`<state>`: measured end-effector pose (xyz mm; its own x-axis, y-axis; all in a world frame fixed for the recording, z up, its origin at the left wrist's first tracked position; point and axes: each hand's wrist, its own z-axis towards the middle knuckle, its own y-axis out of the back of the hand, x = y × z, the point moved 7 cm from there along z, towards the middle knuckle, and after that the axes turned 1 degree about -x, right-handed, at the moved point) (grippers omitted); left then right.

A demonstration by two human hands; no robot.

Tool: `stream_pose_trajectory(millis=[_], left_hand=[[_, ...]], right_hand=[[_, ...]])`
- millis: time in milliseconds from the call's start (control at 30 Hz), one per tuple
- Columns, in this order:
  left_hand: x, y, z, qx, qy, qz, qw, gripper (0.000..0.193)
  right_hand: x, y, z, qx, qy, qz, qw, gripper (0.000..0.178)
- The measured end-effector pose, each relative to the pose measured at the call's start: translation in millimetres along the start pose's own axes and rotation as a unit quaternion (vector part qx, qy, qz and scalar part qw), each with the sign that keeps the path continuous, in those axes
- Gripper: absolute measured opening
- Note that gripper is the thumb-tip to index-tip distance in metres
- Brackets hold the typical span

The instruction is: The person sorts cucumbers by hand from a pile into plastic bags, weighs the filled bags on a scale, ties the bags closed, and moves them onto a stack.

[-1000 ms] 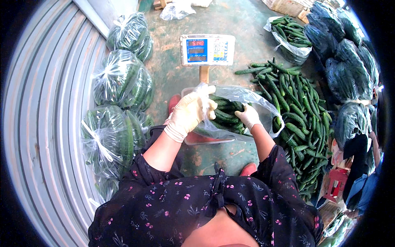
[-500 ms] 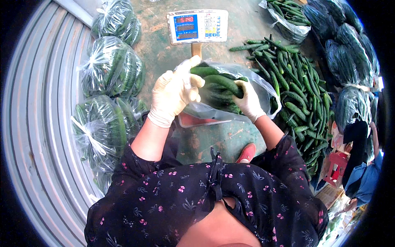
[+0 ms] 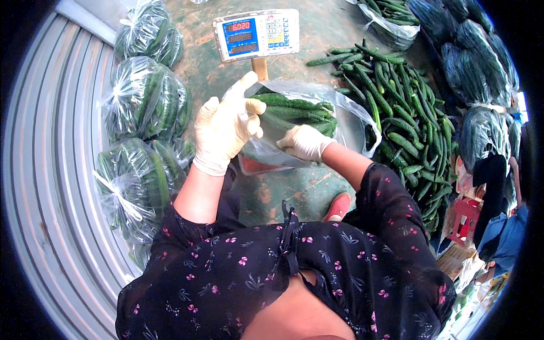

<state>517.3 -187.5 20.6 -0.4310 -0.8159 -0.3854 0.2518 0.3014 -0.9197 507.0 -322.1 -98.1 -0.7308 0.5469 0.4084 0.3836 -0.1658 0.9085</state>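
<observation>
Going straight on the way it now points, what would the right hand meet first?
The right hand would probably meet the clear bag first, with the left hand beyond; depth is unclear.

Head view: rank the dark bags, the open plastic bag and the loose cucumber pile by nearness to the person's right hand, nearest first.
From the right hand:
1. open plastic bag: right at the hand, in front of the person
2. loose cucumber pile: on the floor, to the right
3. dark bags: far right, beyond the pile
</observation>
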Motion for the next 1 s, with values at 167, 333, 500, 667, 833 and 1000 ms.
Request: stream_pose_trajectory(millis=[167,333,500,667,833,1000], left_hand=[[0.8,-2.7,0.2,0.006,-0.001,0.005,1.0,0.09],[-5.2,-1.5,0.8,-0.007,-0.012,0.033,0.999,0.096],[-3.4,-2.7,1.7,-0.008,0.006,0.031,0.999,0.096],[-6.3,1.8,1.1,-0.017,-0.013,0.026,0.999,0.091],[1.2,-0.2,1.2,-0.018,-0.007,0.063,0.998,0.088],[10.2,21.4,-8.4,-0.083,0.014,0.177,0.981,0.06]], right_hand=[[-75.5,46.1,8.6,-0.246,-0.145,-0.011,0.958,0.025],[-93.2,11.3,4.0,-0.166,-0.184,-0.005,0.969,0.024],[-103.7,-14.1,-2.3,-0.136,-0.19,0.004,0.972,0.013],[-110.9,11.4,0.0,0.03,-0.263,0.129,0.956,0.029],[-58.3,131.4,-49.9,-0.163,-0.227,0.147,0.949,0.031],[-50.8,156.8,-124.9,-0.283,-0.329,0.16,0.886,0.082]])
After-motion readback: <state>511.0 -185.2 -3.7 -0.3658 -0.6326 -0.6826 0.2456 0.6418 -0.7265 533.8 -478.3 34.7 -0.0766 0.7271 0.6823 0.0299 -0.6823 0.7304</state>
